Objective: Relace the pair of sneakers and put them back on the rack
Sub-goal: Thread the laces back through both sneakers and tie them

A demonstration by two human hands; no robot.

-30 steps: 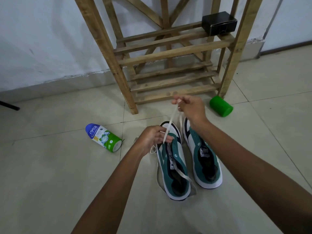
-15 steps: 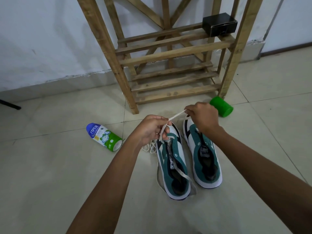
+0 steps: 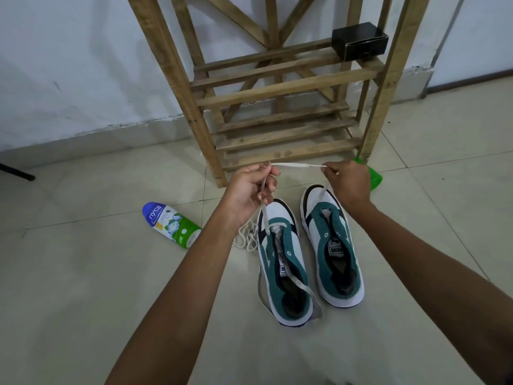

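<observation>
Head view: we look down at our two arms, a tiled floor [image 3: 83,315] and a wooden rack [image 3: 277,90] against a white wall.
Left hand: our left hand [image 3: 249,190] is above the toe of the left sneaker; its fingers [image 3: 270,187] are curled round a white lace [image 3: 294,165] and pinch it.
Right hand: our right hand [image 3: 347,182] is above the toe of the right sneaker; its fingers are clenched on the other end of the same stretch of lace.
Lace: between both hands it runs tight and almost level, in front of the lowest slat of the rack; from the left hand it goes down into the front eyelets of the left sneaker.
Left sneaker: the left sneaker [image 3: 283,262], green and white, stands on the floor with its toe toward the rack; a loose lace part lies across its opening and over its side.
Right sneaker: the right sneaker [image 3: 331,245] stands just beside it, parallel, also on the floor.
Second lace: a white lace in loops [image 3: 247,237] lies on the floor, touching the left sneaker near its toe.
Bottle: a blue, white and green bottle [image 3: 172,225] lies on its side to the left of the sneakers.
Green object: a green object [image 3: 374,179] lies by the right leg of the rack, partly hidden by the right hand.
Box: a black box [image 3: 359,41] sits on an upper shelf of the rack, at the right.
</observation>
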